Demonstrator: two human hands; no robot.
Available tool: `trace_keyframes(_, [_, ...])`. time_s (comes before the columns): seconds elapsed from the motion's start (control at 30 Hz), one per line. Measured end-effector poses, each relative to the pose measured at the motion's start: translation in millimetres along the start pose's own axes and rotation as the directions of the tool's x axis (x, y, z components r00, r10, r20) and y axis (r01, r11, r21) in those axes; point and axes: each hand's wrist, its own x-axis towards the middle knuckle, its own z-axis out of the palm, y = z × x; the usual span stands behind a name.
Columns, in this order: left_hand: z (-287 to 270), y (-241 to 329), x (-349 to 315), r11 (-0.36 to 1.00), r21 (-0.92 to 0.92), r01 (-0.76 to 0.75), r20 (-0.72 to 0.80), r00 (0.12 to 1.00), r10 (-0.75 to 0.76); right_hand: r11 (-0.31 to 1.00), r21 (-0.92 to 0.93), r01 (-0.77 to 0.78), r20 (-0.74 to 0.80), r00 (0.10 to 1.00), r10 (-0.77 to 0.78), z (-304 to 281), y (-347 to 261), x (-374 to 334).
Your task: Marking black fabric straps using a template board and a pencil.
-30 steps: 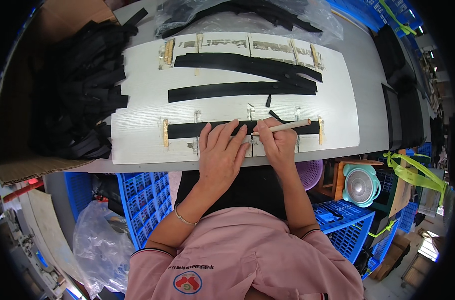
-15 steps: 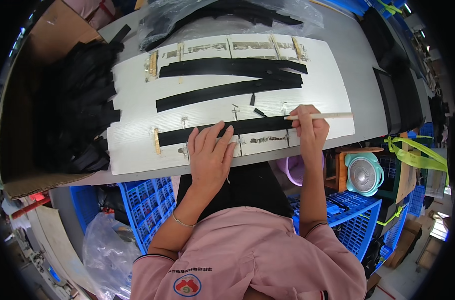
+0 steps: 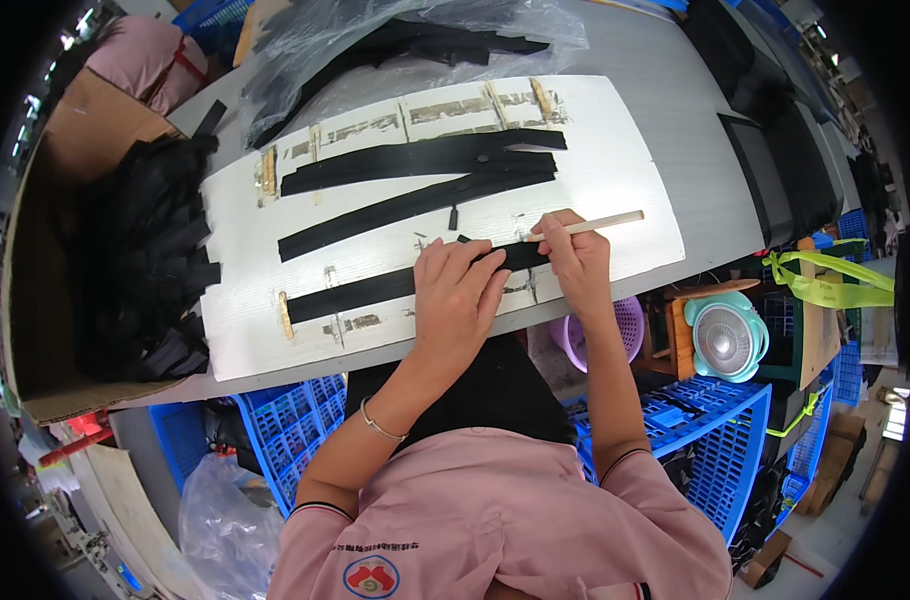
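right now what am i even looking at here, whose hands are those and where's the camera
The camera sits on a person's head and looks down, so its wide lens bends the edges. Both bare hands are that person's own. On the white board lie long black strips. The left hand presses flat on the nearest strip. The right hand grips a thin pale stick at that strip's right end. A cardboard box of more black pieces sits to the left, blue crates below.

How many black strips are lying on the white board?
3: one black strip at the top, one slanting across the middle, one under both hands. More may overlap at the top.
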Motion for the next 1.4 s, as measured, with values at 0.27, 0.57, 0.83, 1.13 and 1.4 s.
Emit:
trace_keyframes(0.27, [21.2, -3.8, 4.5, 0.999, 0.046, 0.028, 0.033, 0.999, -0.029, 0.993, -0.085, 0.079, 0.041, 0.996, -0.075, 2.7, -1.0, 0.4])
trace_keyframes(0.57, [23.0, -4.7, 4.1, 0.998, 0.048, 0.032, 0.027, 0.999, -0.033, 0.978, -0.181, 0.106, 0.055, 0.994, -0.097, 2.5, -2.4, 0.9])
trace_keyframes(0.83, [22.7, -4.4, 4.2, 0.999, 0.040, 0.016, 0.024, 1.000, -0.017, 0.966, -0.209, 0.152, 0.043, 0.988, -0.146, 4.9, 0.6, 0.3])
trace_keyframes(1.13, [22.7, -5.6, 4.3, 0.999, 0.035, 0.015, 0.021, 1.000, -0.016, 0.980, -0.144, 0.138, 0.116, 0.986, -0.122, -4.3, -0.4, -2.6])
trace_keyframes(1.4, [15.4, -2.9, 1.5, 0.999, 0.019, 0.033, 0.005, 0.999, -0.033, 0.969, -0.186, 0.165, 0.171, 0.976, -0.134, -5.8, 1.8, -5.3])
